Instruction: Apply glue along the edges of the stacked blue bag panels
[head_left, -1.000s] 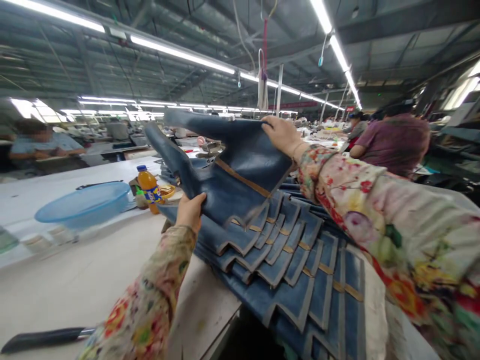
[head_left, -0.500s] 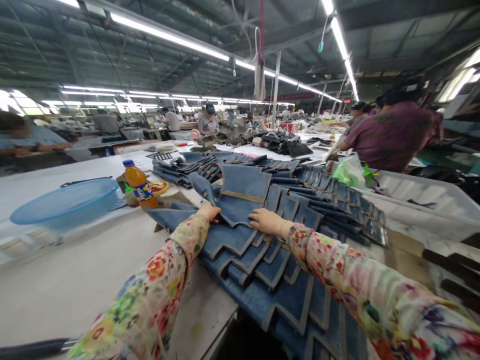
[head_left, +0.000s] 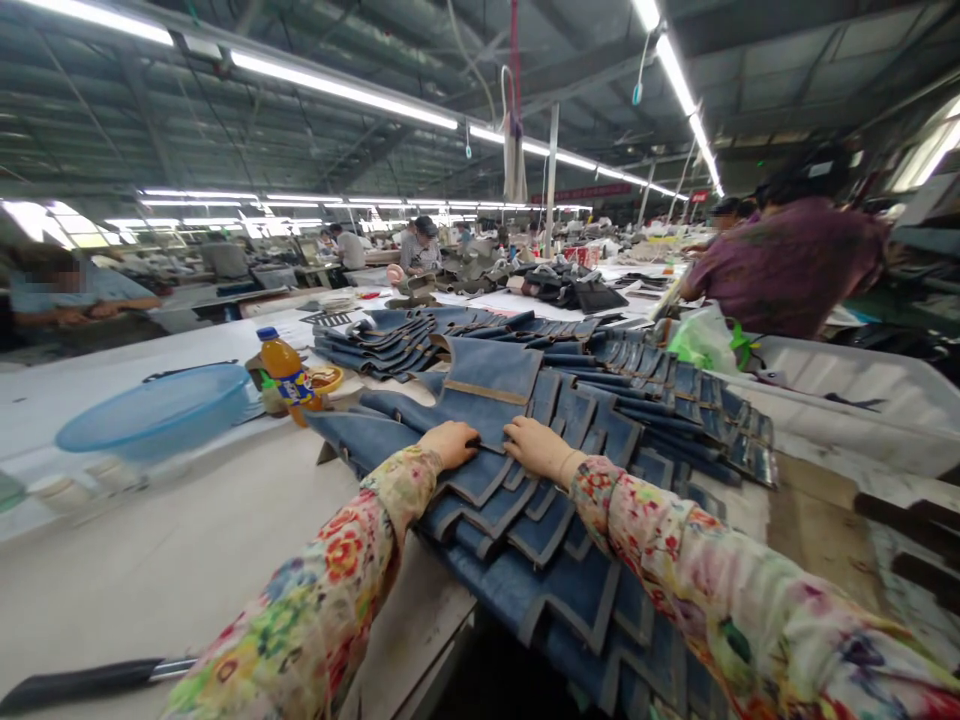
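Observation:
A staggered stack of blue denim pieces (head_left: 570,540) with tan seams lies along the table's near edge. The top denim piece (head_left: 480,395) lies flat on that stack. My left hand (head_left: 450,443) rests on its lower left edge, fingers curled down onto the cloth. My right hand (head_left: 534,447) lies flat beside it on the same piece, fingers stretched toward the left hand. Both sleeves are flowered.
A blue plastic basin (head_left: 154,410) and an orange drink bottle (head_left: 287,370) stand on the white table (head_left: 172,560) to the left. More denim stacks (head_left: 675,390) lie behind. A black-handled tool (head_left: 82,682) lies near the front. A person in purple (head_left: 795,265) works at right.
The top denim piece, held up in the air a second ago, now lies flat on the stack. Both hands have come down onto it and moved close together.

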